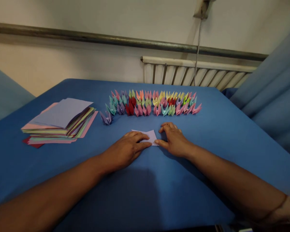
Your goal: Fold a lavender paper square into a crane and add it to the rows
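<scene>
A small folded piece of pale lilac origami paper point(150, 136) lies on the blue table in front of me. My left hand point(129, 146) holds its left side down, with thumb and fingers on the paper and covering part of it. At the right corner, my right hand point(175, 139) touches the paper with its thumb; its index finger is spread away above the table. Beyond both hands stand several rows of folded paper cranes point(147, 110) in pink, red, yellow, green, teal and purple. One purple crane point(106, 118) stands apart at their front left.
A stack of coloured paper sheets point(62, 112) lies on the left of the blue table point(135, 199), a lilac sheet on top. Behind are a radiator point(178, 72), a metal rail point(111, 39) and a hanging cord point(198, 48). A blue curtain point(270, 77) hangs at the right.
</scene>
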Available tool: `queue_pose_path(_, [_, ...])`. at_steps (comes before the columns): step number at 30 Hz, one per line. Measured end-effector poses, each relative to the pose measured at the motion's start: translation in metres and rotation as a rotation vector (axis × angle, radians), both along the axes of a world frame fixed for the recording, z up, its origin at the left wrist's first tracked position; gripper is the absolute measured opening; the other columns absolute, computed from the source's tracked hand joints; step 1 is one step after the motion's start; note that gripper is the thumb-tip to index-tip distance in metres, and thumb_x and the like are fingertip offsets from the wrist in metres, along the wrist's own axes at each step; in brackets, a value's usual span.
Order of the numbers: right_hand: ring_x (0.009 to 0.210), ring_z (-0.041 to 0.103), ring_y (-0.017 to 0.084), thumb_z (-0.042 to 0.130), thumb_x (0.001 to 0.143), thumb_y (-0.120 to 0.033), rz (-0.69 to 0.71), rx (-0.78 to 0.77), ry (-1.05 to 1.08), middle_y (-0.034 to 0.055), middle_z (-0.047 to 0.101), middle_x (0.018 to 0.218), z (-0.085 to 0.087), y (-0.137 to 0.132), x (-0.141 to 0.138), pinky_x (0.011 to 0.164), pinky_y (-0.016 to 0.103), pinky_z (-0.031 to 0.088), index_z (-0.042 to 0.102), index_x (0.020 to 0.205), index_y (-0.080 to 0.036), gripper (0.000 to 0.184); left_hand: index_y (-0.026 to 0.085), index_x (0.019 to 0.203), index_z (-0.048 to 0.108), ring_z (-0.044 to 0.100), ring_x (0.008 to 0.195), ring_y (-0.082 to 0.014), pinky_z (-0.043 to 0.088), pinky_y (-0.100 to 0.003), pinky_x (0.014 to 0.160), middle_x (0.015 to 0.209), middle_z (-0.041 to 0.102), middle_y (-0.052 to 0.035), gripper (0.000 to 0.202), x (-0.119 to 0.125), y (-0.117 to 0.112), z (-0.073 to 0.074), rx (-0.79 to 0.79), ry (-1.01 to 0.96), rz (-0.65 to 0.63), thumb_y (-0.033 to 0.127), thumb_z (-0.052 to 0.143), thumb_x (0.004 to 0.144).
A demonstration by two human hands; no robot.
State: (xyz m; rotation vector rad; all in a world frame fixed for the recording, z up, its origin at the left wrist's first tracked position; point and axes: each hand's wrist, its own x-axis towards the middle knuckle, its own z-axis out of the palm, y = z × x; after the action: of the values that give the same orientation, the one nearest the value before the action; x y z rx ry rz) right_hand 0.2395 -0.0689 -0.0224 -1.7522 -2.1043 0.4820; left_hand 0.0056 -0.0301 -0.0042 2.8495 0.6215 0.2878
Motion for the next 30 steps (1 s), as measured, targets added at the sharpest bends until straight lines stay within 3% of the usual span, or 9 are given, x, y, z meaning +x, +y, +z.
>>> queue_pose_path(6, [0.130, 0.038, 0.033, 0.074, 0.074, -0.045, 0.006, -0.017, 0.029, 0.0136, 0.041, 0.142, -0.007, 0.003, 0.002, 0.102, 0.052, 0.032, 0.048, 0.130, -0.021, 0.067, 0.028, 0.124, 0.062, 0.053, 0.117, -0.0250, 0.040, -0.046, 0.101, 0.129, 0.058, -0.0088, 0.032, -0.003, 0.001, -0.001, 0.003, -0.003, 0.001, 0.023, 0.048, 0.095])
queue_pose_path(9, [0.128, 0.042, 0.028, 0.070, 0.080, -0.040, 0.019, -0.002, 0.128, 0.0110, 0.047, 0.138, -0.008, 0.012, 0.006, 0.102, 0.048, 0.034, 0.047, 0.135, -0.024, 0.061, 0.028, 0.120, 0.065, 0.053, 0.115, -0.0245, 0.041, -0.044, 0.100, 0.128, 0.059, -0.0076, 0.030, -0.003, 0.003, 0.001, -0.013, -0.009, 0.032, 0.025, 0.048, 0.095])
queue_pose_path(12, [0.126, 0.044, 0.022, 0.060, 0.089, -0.029, 0.121, 0.063, 0.190, 0.0080, 0.052, 0.136, -0.008, 0.021, 0.003, 0.103, 0.043, 0.034, 0.045, 0.138, -0.026, 0.051, 0.027, 0.117, 0.066, 0.050, 0.115, -0.0233, 0.041, -0.039, 0.098, 0.126, 0.058, -0.0063, 0.029, -0.002, 0.003, 0.004, -0.010, 0.000, 0.051, 0.024, 0.046, 0.096])
queue_pose_path(15, [0.116, 0.051, 0.020, 0.058, 0.088, -0.018, 0.211, 0.106, 0.175, 0.0060, 0.061, 0.124, -0.008, 0.025, -0.004, 0.099, 0.039, 0.037, 0.053, 0.132, -0.026, 0.045, 0.028, 0.113, 0.068, 0.052, 0.102, -0.0211, 0.043, -0.035, 0.088, 0.112, 0.061, -0.0050, 0.031, 0.002, 0.001, 0.006, 0.029, 0.042, 0.082, 0.026, 0.041, 0.098])
queue_pose_path(19, [0.089, 0.057, 0.015, 0.054, 0.086, -0.010, 0.186, 0.122, 0.230, 0.0027, 0.066, 0.094, -0.009, 0.024, -0.009, 0.085, 0.030, 0.043, 0.065, 0.114, -0.022, 0.032, 0.025, 0.108, 0.069, 0.052, 0.088, -0.0210, 0.041, -0.036, 0.080, 0.096, 0.061, -0.0057, 0.031, 0.006, -0.002, 0.008, 0.100, 0.102, 0.102, 0.028, 0.040, 0.098])
queue_pose_path(21, [0.082, 0.056, 0.014, 0.053, 0.084, -0.009, 0.150, 0.099, 0.252, 0.0004, 0.064, 0.087, -0.008, 0.021, -0.009, 0.079, 0.028, 0.043, 0.065, 0.108, -0.022, 0.030, 0.023, 0.107, 0.069, 0.052, 0.088, -0.0221, 0.040, -0.037, 0.080, 0.095, 0.061, -0.0064, 0.032, 0.005, -0.002, 0.007, 0.110, 0.100, 0.114, 0.028, 0.039, 0.098])
queue_pose_path(27, [0.061, 0.054, 0.012, 0.054, 0.078, -0.008, -0.002, -0.103, 0.315, -0.0042, 0.061, 0.073, 0.001, 0.000, -0.015, 0.059, 0.024, 0.040, 0.056, 0.116, -0.025, 0.042, 0.022, 0.112, 0.067, 0.055, 0.091, -0.0224, 0.041, -0.039, 0.084, 0.102, 0.064, -0.0070, 0.031, 0.003, 0.002, 0.004, 0.097, 0.065, 0.129, 0.025, 0.040, 0.096])
queue_pose_path(30, [0.061, 0.055, 0.011, 0.054, 0.079, -0.008, 0.006, -0.217, 0.380, -0.0021, 0.064, 0.074, -0.001, -0.012, -0.022, 0.058, 0.023, 0.040, 0.061, 0.101, -0.022, 0.027, 0.022, 0.112, 0.067, 0.057, 0.096, -0.0228, 0.042, -0.040, 0.088, 0.109, 0.065, -0.0070, 0.028, 0.004, -0.004, 0.006, 0.046, 0.019, 0.113, 0.024, 0.045, 0.093])
